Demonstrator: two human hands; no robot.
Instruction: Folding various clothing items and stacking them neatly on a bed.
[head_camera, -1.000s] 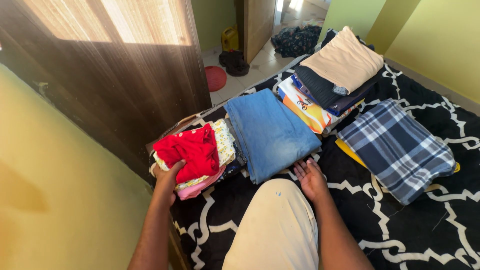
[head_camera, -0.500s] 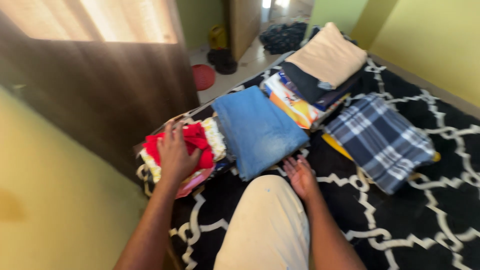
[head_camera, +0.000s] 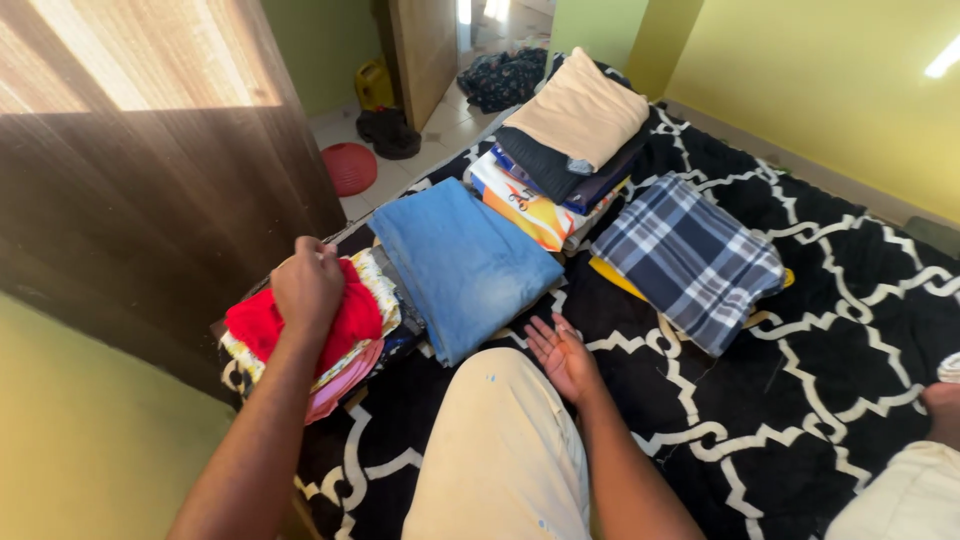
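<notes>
Since the earlier frames, left hand (head_camera: 307, 285) has moved from the near edge of the red garment (head_camera: 262, 322) up onto its top; right hand (head_camera: 562, 355) has barely shifted.

Bed cover (head_camera: 860, 300): black with white lattice pattern, fills the right and lower frame, carries every pile.

Wooden door panel (head_camera: 160, 200): dark brown, upper left, sunlit at its top.

Blue denim piece (head_camera: 462, 262): folded flat, centre of frame, between the red-topped pile and the plaid one.

Plaid garment (head_camera: 690, 258): blue and white check, folded, right of centre, lying over something yellow.

Tall stack (head_camera: 570, 140): upper centre; beige fold on top, dark pieces below, a printed orange-and-white item at the base.

Small pile (head_camera: 350, 365): left of centre, mixed floral and pink cloth, just beside the denim, topped by the red garment.

Left hand: fingers curled and bunched down on the red garment, apparently gripping or pressing it to keep the pile flat.

Right hand: fingers loose and spread, palm up, holding nothing, resting on the cover beside the person's beige-clad knee (head_camera: 500, 450), just below the denim's near corner.

Red basket-like object (head_camera: 350, 168): on the tiled floor, upper left of centre.
</notes>
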